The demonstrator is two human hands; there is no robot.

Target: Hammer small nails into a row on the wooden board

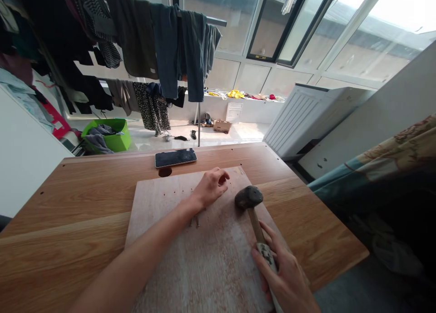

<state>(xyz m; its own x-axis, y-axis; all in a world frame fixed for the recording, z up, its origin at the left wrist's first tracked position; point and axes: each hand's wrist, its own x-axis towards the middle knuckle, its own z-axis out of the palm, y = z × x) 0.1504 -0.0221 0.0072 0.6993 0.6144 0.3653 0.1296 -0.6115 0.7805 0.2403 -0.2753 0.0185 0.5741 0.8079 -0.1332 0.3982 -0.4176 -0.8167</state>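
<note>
My right hand is wrapped round the wooden handle of a hammer, whose dark head rests on a pale wooden board lying on the wooden table. My left hand reaches across the board with its fingers curled in a pinch near the board's far edge. What they pinch is too small to make out. Small dark nail marks dot the board near the left hand, and two small nails lie under my wrist.
A phone lies face up on the table's far side beside a round hole. Beyond the table, clothes hang on a rack, a green basket of laundry stands on the floor, and a white appliance stands at the right.
</note>
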